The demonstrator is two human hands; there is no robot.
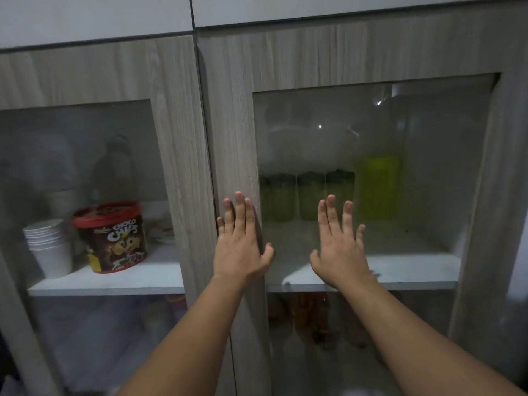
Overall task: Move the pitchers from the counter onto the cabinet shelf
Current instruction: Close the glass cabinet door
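Both hands are flat, fingers spread: left hand (241,247) on the right cabinet door (237,132) frame, right hand (340,247) on its glass. Behind the glass, a yellow-green pitcher (378,188) stands on the cabinet shelf (414,270), just right of green tumblers (310,195).

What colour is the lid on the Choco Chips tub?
Red. The lid shows through the left glass door in the head view.

Your way to the white cabinet shelf (400,267) is blocked by the shut grey wood-grain door with its glass pane (371,132). Behind the glass, the shelf's front and right are bare; a row of green tumblers (310,195) and a yellow-green translucent pitcher (378,187) fill the back.
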